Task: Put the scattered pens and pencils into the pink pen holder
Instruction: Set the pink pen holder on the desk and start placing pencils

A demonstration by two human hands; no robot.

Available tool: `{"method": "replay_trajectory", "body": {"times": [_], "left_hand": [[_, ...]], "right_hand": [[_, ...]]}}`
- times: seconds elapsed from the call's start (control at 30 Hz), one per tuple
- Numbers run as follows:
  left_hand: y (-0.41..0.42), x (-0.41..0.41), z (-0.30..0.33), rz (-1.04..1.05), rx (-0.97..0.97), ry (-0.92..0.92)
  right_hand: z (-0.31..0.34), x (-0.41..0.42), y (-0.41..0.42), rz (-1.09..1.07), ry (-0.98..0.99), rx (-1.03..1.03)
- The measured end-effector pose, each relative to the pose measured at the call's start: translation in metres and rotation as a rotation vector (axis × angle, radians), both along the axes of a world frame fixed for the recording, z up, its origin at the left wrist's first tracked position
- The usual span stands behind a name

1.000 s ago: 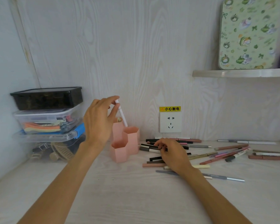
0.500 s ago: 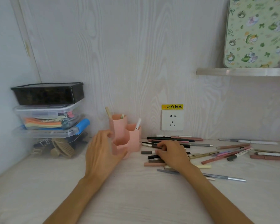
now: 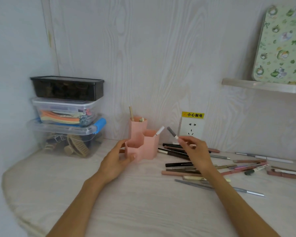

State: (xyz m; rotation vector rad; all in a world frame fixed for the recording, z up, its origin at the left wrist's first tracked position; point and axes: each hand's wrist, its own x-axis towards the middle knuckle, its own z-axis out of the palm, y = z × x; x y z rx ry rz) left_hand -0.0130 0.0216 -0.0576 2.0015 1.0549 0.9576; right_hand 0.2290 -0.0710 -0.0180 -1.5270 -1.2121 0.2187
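Currently the right hand (image 3: pixel 196 152) pinches a grey-tipped pen (image 3: pixel 173 133) between thumb and fingertips, lifted off the desk and tilted, its grey end pointing up and left toward the pen holder (image 3: pixel 144 144). The pen's tip is near the holder's right compartment but not over it or in it. The lower part of the pen is hidden behind the fingers.

Left hand (image 3: pixel 117 159) wraps the front-left of the pink holder: thumb on the near face of the lowest compartment, fingers curled round its far left side. The holder stands upright on the desk (image 3: pixel 126 202).

Holder has three hexagon compartments of stepped height. The tallest one, at the back, has a tan pencil (image 3: pixel 131 113) sticking out, leaning left, plus a short pale stub beside it. The middle one, on the right, has a white pen (image 3: pixel 160 130) leaning right. Contents of the low front one: cannot tell.

Just right of the holder, a loose pile of pens and pencils (image 3: pixel 183 168) lies flat on the desk, black, brown, pink and cream. The right forearm crosses over part of it. More lie further right, including a grey pen (image 3: pixel 249 191) nearest the camera and a long white pen (image 3: pixel 270 159) near the wall.

A wall socket (image 3: pixel 191 128) with a yellow warning label (image 3: pixel 193 115) sits behind the right hand. Stacked storage boxes (image 3: pixel 67 115) sit at left, a black one on top of two clear ones. A shelf (image 3: pixel 263 85) at upper right carries a green patterned tin (image 3: pixel 282 47).
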Motion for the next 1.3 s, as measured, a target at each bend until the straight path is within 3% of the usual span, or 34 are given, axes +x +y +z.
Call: {"method": "replay_trajectory", "body": {"times": [0.13, 0.27, 0.37, 0.5, 0.6, 1.03, 1.1, 1.17, 1.23, 1.3], "left_hand": [[-0.010, 0.005, 0.005, 0.106, 0.100, 0.099], [-0.013, 0.008, 0.008, 0.266, 0.224, 0.174], [-0.008, 0.006, 0.004, 0.249, 0.214, 0.152], [-0.009, 0.005, 0.005, 0.253, 0.255, 0.169], [-0.009, 0.006, 0.006, 0.267, 0.267, 0.186], [-0.013, 0.015, 0.012, 0.318, 0.554, 0.125], [-0.024, 0.017, 0.017, 0.256, 0.672, 0.103], [-0.040, 0.022, 0.020, 0.114, 0.725, 0.095], [-0.057, 0.037, 0.019, -0.131, 0.627, 0.157], [-0.066, 0.056, 0.012, -0.344, 0.522, 0.301]], "right_hand": [[0.021, -0.005, 0.004, -0.033, 0.485, 0.190], [0.040, -0.024, 0.018, 0.049, 0.601, 0.298], [0.052, -0.049, 0.038, 0.010, 0.464, 0.318], [0.040, -0.071, 0.061, -0.095, -0.100, 0.157], [0.027, -0.066, 0.068, -0.146, -0.326, 0.029], [0.018, 0.010, -0.049, 0.164, -0.330, -0.175], [0.022, 0.025, -0.077, 0.169, -0.434, -0.358], [0.019, 0.045, -0.105, 0.138, -0.545, -0.686], [0.007, 0.064, -0.130, 0.025, -0.643, -0.986], [-0.012, 0.070, -0.144, -0.019, -0.646, -1.109]]}}
